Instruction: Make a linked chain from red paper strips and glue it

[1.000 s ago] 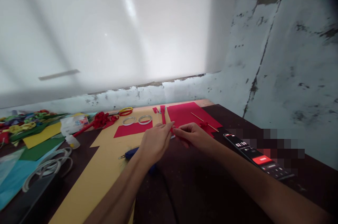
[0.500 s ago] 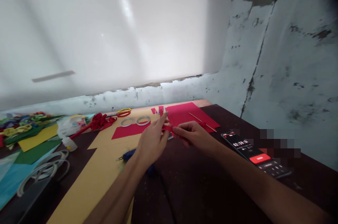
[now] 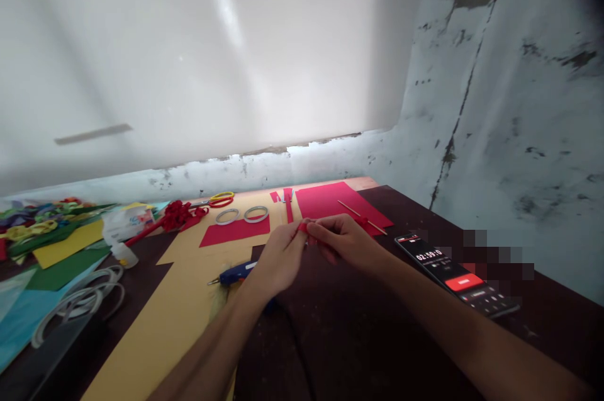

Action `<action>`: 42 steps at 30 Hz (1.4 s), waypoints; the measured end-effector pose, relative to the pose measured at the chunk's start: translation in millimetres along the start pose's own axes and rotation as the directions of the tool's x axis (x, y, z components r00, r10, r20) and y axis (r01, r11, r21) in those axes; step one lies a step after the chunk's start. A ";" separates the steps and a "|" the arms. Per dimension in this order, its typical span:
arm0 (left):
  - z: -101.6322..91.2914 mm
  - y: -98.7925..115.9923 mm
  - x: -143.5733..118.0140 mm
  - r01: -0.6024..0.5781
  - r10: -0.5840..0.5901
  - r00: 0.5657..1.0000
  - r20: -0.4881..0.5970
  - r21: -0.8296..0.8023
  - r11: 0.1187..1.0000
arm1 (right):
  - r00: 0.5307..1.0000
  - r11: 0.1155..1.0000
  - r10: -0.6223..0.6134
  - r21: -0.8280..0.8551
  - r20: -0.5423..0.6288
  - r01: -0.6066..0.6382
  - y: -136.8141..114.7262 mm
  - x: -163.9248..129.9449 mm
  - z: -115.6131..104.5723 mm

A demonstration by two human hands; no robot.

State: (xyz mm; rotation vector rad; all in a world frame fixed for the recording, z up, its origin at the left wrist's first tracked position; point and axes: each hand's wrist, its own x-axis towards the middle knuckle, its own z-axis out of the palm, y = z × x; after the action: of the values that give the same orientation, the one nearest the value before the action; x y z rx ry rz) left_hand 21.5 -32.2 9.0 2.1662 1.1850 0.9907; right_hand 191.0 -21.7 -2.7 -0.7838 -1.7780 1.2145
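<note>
Red strip pinched over the counter

Blue glue gun (image 3: 237, 273) just left of the hands, phone (image 3: 453, 275) right, tape rings (image 3: 243, 215) and red sheet (image 3: 337, 203) beyond. Left hand (image 3: 278, 256) and right hand (image 3: 342, 240) together, fingertips clamped on small red paper strip (image 3: 303, 227), mid-counter (image 3: 358, 325).

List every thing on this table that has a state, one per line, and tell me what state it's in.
Left hand: pinching the red paper strip.
Right hand: pinching the same strip.
Red paper strip: held between both hands, above the table.
Phone: screen lit, lying flat.
Glue gun: lying down, unheld.
Scissors: lying flat; blades hidden.
Tape rolls: flat, side by side.
Red paper sheet: flat, a thin stick on it.
</note>
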 end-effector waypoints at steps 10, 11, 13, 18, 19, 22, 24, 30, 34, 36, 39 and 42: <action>-4.6 -6.9 1.9 0.016 -0.016 0.999 -0.052 -0.007 1.000 | 0.998 0.998 0.040 -0.039 -0.049 -0.041 0.5 -1.4 -3.6; -5.8 -7.7 1.5 -0.007 0.013 0.997 -0.074 0.068 0.998 | 0.998 0.998 0.045 -0.043 -0.053 -0.047 0.7 -1.2 -4.2; -7.6 -9.6 0.9 -0.070 0.086 0.995 -0.056 0.237 0.969 | 0.996 0.996 0.063 -0.056 -0.057 -0.066 1.6 -0.8 -5.1; -7.8 -12.5 0.3 -0.148 0.138 0.989 0.055 0.422 0.895 | 0.996 0.995 0.082 -0.053 -0.015 -0.083 7.1 1.0 -5.4; -6.7 -12.0 0.2 -0.147 0.137 0.989 0.053 0.385 0.911 | 0.997 0.996 0.075 -0.041 -0.010 -0.075 8.6 1.7 -5.1; -0.9 -9.3 0.2 -0.104 0.099 0.994 0.034 0.161 0.982 | 0.999 0.999 0.043 0.004 -0.008 -0.043 13.5 4.3 -3.9; 4.0 -8.1 0.8 -0.021 0.021 1.000 0.002 0.048 0.999 | 0.999 0.999 0.030 0.032 -0.013 -0.030 16.4 6.0 -2.8; 9.9 -12.2 4.5 0.080 -0.079 0.997 0.019 -0.044 0.996 | 0.999 0.999 0.042 0.024 -0.012 -0.042 18.1 6.7 -2.4; 6.4 -15.7 4.6 0.026 -0.025 0.999 -0.023 0.052 0.998 | 0.998 0.998 0.056 0.016 0.014 -0.056 12.9 3.8 -4.7; 4.2 -16.9 3.2 -0.012 0.020 0.999 -0.042 0.173 0.985 | 0.997 0.997 0.071 0.000 0.013 -0.071 11.6 3.0 -5.7; 1.2 -19.1 1.1 -0.092 0.103 0.995 -0.009 0.381 0.920 | 0.996 0.996 0.087 -0.023 0.009 -0.086 14.3 3.9 -6.7; -1.3 -21.0 0.1 -0.172 0.158 0.985 0.070 0.486 0.857 | 0.995 0.995 0.101 -0.023 0.025 -0.100 21.1 6.0 -6.7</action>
State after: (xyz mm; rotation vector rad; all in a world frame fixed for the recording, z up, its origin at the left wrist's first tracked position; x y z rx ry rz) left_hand 9.7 -21.3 -4.6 2.7075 1.3707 0.7782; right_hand 195.0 -6.7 -19.5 -0.8829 -1.7938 1.2781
